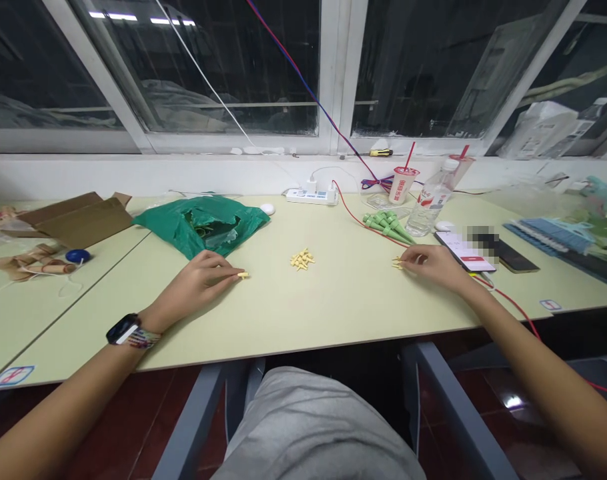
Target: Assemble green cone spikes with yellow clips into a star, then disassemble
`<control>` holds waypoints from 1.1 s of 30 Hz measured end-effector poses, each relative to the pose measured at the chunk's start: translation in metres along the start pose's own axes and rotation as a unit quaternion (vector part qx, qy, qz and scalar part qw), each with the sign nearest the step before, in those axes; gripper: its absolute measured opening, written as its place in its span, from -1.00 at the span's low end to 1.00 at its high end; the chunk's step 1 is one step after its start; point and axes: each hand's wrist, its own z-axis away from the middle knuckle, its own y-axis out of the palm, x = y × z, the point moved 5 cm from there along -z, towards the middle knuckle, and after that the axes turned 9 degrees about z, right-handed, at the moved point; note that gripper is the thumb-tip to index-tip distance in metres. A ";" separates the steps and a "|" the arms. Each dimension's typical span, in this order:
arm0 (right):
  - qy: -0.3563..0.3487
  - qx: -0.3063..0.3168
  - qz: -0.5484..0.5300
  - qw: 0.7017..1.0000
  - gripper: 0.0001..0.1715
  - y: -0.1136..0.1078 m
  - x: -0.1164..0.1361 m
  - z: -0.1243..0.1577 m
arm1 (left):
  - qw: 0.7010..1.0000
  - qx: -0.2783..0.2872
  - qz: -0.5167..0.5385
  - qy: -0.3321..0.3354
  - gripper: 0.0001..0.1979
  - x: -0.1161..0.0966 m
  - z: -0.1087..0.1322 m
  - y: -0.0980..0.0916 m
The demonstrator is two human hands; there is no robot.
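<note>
1. Right, from here my left hand [196, 283] lies low over the pale laminate table [343, 320], its thumb and fingers drawn into a tight pinch on a small yellow piece [242, 275] that pokes out just past the tips.
2. My right hand [436, 263] sits beside a smartphone [466, 252] and touches a little cluster of yellow pieces [397, 263] — I cannot tell whether it actually has hold of one.
3. Between my hands lies a heap of yellow pieces [302, 260], well apart from both.
4. Beyond my right hand, green pointed cones [388, 227] lie near a red wire [366, 219].
5. For a clean pinch, I keep my fingertips low and square to each piece, with light pressure — too much and it could skid on the smooth tabletop.
</note>
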 end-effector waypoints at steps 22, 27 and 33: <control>0.005 -0.051 0.031 0.998 -0.73 0.004 -0.002 0.002 | 0.998 -0.032 -0.011 -0.051 -0.55 0.013 0.005 0.007; -0.041 -0.125 0.041 0.990 -0.57 0.012 0.011 0.007 | 0.992 0.032 -0.006 -0.125 -0.26 0.017 0.006 0.033; -0.084 -0.012 0.077 0.993 -0.33 0.050 0.016 0.004 | 0.987 0.102 -0.023 -0.118 -0.27 0.016 -0.004 0.054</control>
